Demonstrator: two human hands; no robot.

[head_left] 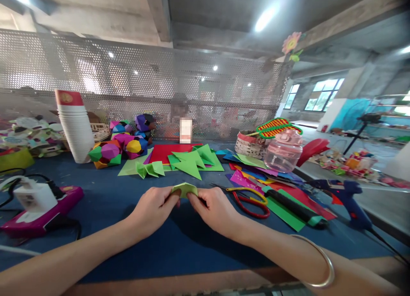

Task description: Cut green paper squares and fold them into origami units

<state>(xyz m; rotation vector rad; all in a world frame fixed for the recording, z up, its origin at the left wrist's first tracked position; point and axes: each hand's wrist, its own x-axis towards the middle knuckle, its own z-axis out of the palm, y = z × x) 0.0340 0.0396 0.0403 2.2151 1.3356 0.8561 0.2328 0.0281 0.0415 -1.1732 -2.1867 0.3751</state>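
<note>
Small folded light-green paper piece [185,190] is held between both hands, above the front-middle of the blue worktop [144,262]. Long axis is laid left-right, roughly parallel to the worktop's front edge; ends are pointed at the two hands, and a shallow peak in the upper edge is aimed away from the person. Left end is pinched by the left hand [153,210], thumb on the near face; right end is pinched the same way by the right hand [221,210]. Fingers of both hands are closed on the paper; the far-side fingertips are mostly hidden. A bangle [330,268] is worn on the right forearm.

Just right of the right hand, scissors [245,189] are laid with blades pointed left, toward it. Further right, a black-and-green utility knife [293,205] is placed diagonally on coloured paper, then a blue glue gun [352,197]. Beyond the hands, more folded green pieces [188,165] are piled, partly over a red sheet [162,154]. Far left: multicoloured paper balls [110,153], stacked paper cups [75,129], and a magenta power strip [62,202] with a white charger [35,197] plugged in.
</note>
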